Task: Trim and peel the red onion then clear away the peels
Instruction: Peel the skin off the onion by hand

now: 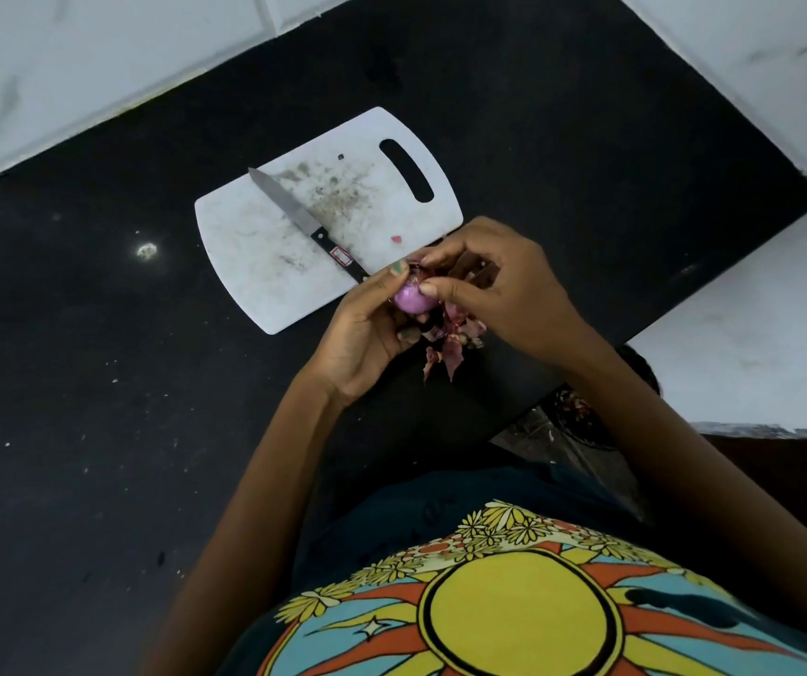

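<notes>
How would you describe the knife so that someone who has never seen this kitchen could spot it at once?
Find the black countertop and the white cutting board lying on it. The knife lies diagonally across that board, its silver blade pointing away from the person and its black handle, which bears a small label, running toward the hands. It is the only long metal thing there; no hand touches it.

one onion, one knife, one board

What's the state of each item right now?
Onion: mostly peeled, held in both hands.
Left hand: cradling onion.
Right hand: pinching skin at onion.
Peels: piled on counter under hands.
Knife: lying flat on board.
Board: stained, flat on counter.
</notes>
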